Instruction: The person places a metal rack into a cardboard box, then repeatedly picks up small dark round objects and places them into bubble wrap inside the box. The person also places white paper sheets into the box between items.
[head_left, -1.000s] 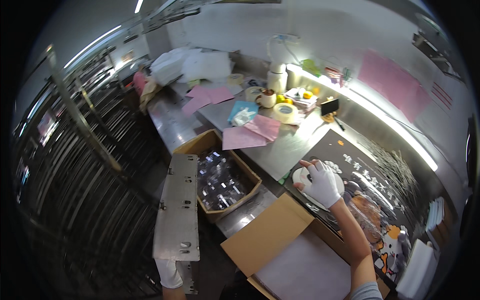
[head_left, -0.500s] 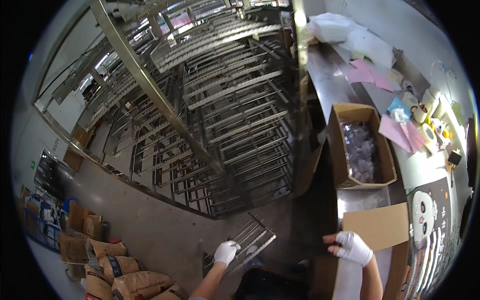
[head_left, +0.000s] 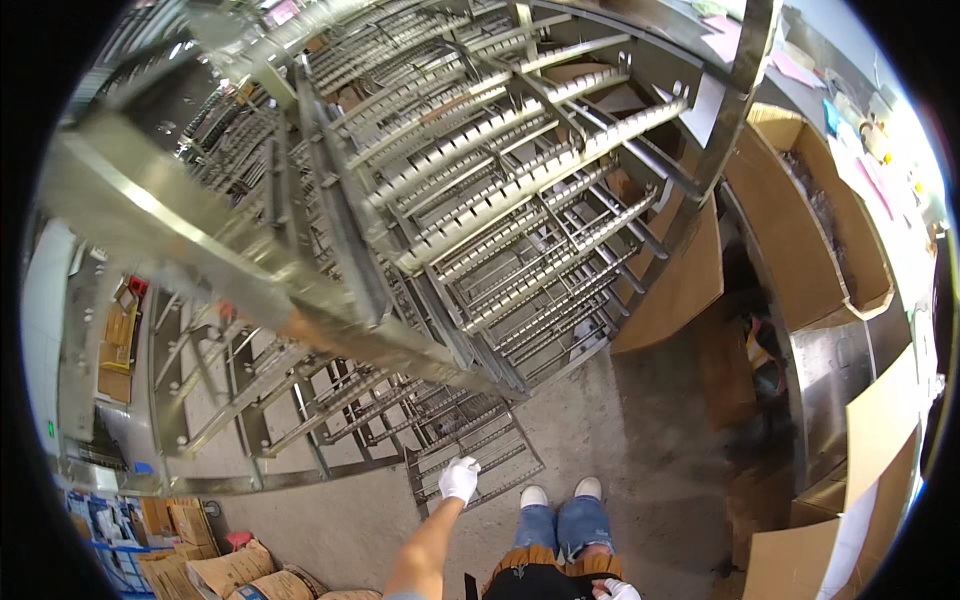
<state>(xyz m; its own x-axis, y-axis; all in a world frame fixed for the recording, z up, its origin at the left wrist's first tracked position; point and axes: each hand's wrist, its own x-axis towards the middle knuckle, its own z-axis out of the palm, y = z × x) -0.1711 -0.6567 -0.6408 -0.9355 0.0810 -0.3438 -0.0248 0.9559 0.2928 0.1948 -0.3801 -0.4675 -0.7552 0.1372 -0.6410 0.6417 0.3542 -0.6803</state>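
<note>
In the head view, the floor is grey and bare near the white shoes. A big metal stand with many bars fills the middle. On the right, an open brown box sits on a shiny metal table. Brown sacks lie at the lower left.

The left arm reaches forward and down. The gloved left hand is closed on a small metal rack, low over the floor, by the stand's foot. The gloved right hand is by the lap, partly cut off; I cannot tell if its fingers are spread.
</note>
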